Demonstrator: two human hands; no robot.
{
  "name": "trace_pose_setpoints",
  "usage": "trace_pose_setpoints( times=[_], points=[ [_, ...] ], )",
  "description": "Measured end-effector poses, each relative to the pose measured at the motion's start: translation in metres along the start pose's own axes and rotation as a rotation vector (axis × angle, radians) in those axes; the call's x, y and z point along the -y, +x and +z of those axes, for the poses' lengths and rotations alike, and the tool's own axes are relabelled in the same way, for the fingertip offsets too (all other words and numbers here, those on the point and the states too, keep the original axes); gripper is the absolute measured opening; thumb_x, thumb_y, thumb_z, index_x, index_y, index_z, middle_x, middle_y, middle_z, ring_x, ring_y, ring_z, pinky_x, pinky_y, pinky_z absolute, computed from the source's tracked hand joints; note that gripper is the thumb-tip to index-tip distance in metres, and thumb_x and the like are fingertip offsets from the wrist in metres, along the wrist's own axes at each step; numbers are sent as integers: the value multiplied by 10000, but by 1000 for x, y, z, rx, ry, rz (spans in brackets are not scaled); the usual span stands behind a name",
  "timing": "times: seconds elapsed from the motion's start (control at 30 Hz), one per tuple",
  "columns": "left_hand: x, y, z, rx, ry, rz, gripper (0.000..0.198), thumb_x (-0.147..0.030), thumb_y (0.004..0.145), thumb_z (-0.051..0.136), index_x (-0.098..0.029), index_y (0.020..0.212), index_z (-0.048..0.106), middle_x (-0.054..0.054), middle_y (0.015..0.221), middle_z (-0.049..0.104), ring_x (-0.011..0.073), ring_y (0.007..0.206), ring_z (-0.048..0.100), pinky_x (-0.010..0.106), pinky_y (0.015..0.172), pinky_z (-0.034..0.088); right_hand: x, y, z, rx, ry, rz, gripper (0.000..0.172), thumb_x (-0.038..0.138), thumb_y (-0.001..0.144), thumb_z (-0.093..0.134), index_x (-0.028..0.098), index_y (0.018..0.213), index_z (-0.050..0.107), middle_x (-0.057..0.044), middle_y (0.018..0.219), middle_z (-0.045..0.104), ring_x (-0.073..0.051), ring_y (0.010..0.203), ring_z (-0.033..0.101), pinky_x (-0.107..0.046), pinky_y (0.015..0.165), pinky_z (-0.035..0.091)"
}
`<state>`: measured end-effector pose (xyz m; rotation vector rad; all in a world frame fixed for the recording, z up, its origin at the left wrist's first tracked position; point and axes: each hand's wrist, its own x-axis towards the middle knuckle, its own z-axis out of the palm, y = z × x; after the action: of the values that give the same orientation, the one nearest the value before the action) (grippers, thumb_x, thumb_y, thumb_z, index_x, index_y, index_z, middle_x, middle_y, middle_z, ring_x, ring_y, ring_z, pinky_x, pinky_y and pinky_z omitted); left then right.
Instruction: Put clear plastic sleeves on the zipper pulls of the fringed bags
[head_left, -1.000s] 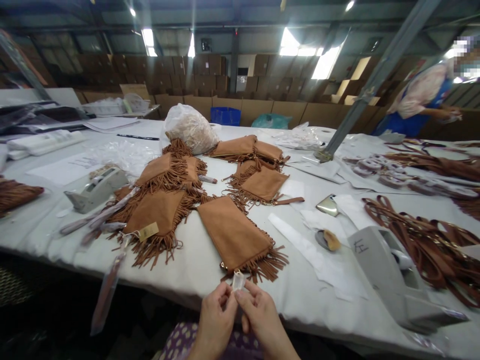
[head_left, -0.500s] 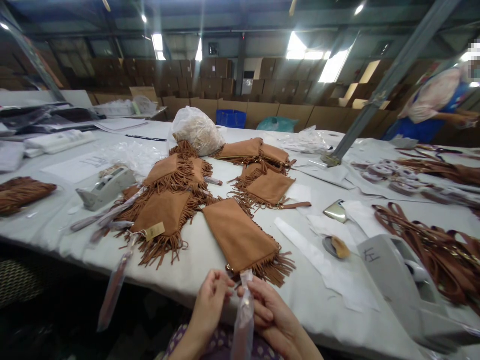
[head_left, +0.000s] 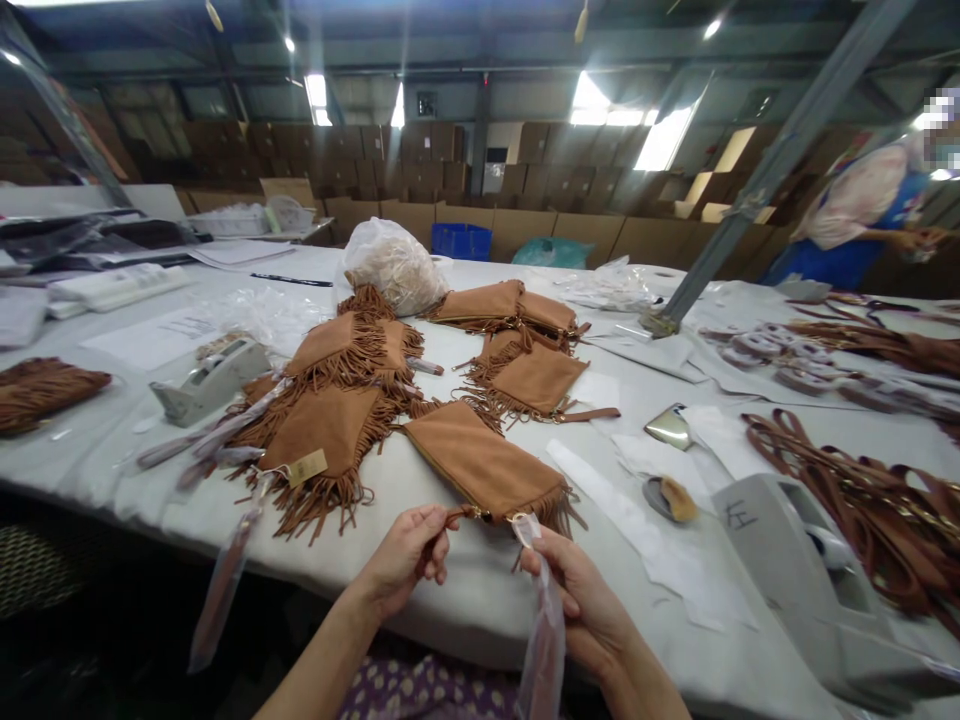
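Observation:
In front of me a brown suede pouch (head_left: 491, 460) with fringe lies on the table, its near edge lifted slightly. My left hand (head_left: 411, 556) pinches a short brown leather pull at that edge, beside the metal fittings. A brown strap (head_left: 543, 645) in a whitish translucent wrap hangs from my right hand (head_left: 583, 590), whose fingers are closed on its upper end. A gold ring (head_left: 519, 518) shows at the top of the wrap, by the pouch's edge. To the left lies another fringed pouch (head_left: 322, 430) with a tan paper tag (head_left: 307, 466).
Tape dispensers stand at left (head_left: 210, 380) and right (head_left: 817, 580). Brown straps (head_left: 870, 500) pile up at the right edge. A stuffed plastic bag (head_left: 394, 265) sits behind the pouches. A slanted metal post (head_left: 750, 200) meets the table. Far right, a person (head_left: 862, 210) stands.
My left hand has moved up and left and now pinches the pouch's pull. My right hand has shifted right with the wrapped strap. The pouch's near edge has risen.

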<state>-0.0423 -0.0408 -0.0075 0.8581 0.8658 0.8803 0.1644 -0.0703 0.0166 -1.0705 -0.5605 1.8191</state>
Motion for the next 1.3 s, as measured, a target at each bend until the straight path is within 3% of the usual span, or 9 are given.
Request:
trace_pose_setpoints(
  times=[0.13, 0.23, 0.33, 0.43, 0.6, 0.8, 0.93, 1.1, 1.3],
  points=[
    [5, -5, -11, -162, 107, 52, 360, -439, 732, 662, -126, 886, 572, -31, 597, 581, 36, 385, 408, 167, 421, 369, -38, 2, -1, -79, -130, -62, 198, 348, 749, 596, 178, 782, 499, 61, 577, 555, 7, 289, 165, -145, 283, 142],
    [10, -6, -11, -228, 198, 103, 309, -401, 721, 673, -121, 824, 591, -14, 612, 592, 65, 463, 481, 181, 479, 411, -72, -6, 1, -24, -484, -87, 266, 442, 807, 523, 177, 814, 548, 44, 519, 540, -42, 291, 287, -171, 301, 215],
    [10, -8, -6, -237, 388, 162, 280, -405, 757, 625, -127, 795, 621, -14, 612, 580, 86, 494, 492, 191, 484, 404, -84, -15, 2, -157, -996, -353, 295, 456, 838, 509, 190, 853, 636, -22, 605, 605, -153, 497, 554, -234, 476, 426],
    [9, -9, 7, -201, 600, 214, 268, -408, 778, 602, -144, 781, 649, -23, 590, 565, 100, 514, 487, 192, 490, 380, -74, -11, 4, -319, -1209, -678, 288, 363, 854, 518, 203, 1066, 628, -88, 856, 655, -210, 749, 623, -302, 691, 485],
    [10, -4, 29, -44, 755, 245, 222, -376, 785, 608, -173, 857, 663, 10, 726, 658, 152, 664, 578, 213, 604, 441, -57, 15, 8, -244, -1119, -861, 348, 223, 815, 545, 184, 1159, 573, -79, 934, 652, -192, 811, 618, -285, 728, 491],
    [21, 6, 24, 111, 832, 343, 276, -388, 881, 466, -220, 1027, 631, 22, 909, 683, 163, 809, 624, 232, 759, 487, -57, 16, 5, -225, -917, -730, 208, 174, 797, 527, 199, 955, 659, -31, 842, 681, -167, 763, 619, -247, 697, 478],
    [36, 17, 16, 93, 871, 421, 231, -374, 868, 500, -238, 990, 640, 24, 980, 684, 176, 904, 632, 235, 813, 489, -55, 12, 3, -158, -680, -591, 233, 200, 793, 537, 186, 989, 662, -22, 837, 695, -169, 745, 634, -238, 651, 498],
    [45, 28, 14, -19, 962, 475, 239, -404, 862, 520, -230, 1002, 603, 29, 902, 655, 184, 831, 623, 255, 741, 508, -52, 12, 1, -257, -539, -562, 180, 271, 818, 544, 175, 871, 687, -25, 754, 687, -170, 693, 626, -237, 618, 489],
    [60, 32, 9, 308, 1020, 475, 204, -326, 933, 405, -240, 960, 589, 16, 878, 626, 148, 836, 605, 235, 761, 496, -54, 7, -11, -313, -616, -566, 164, 273, 808, 562, 186, 827, 701, -4, 688, 668, -151, 652, 608, -214, 594, 461]
  ],
)
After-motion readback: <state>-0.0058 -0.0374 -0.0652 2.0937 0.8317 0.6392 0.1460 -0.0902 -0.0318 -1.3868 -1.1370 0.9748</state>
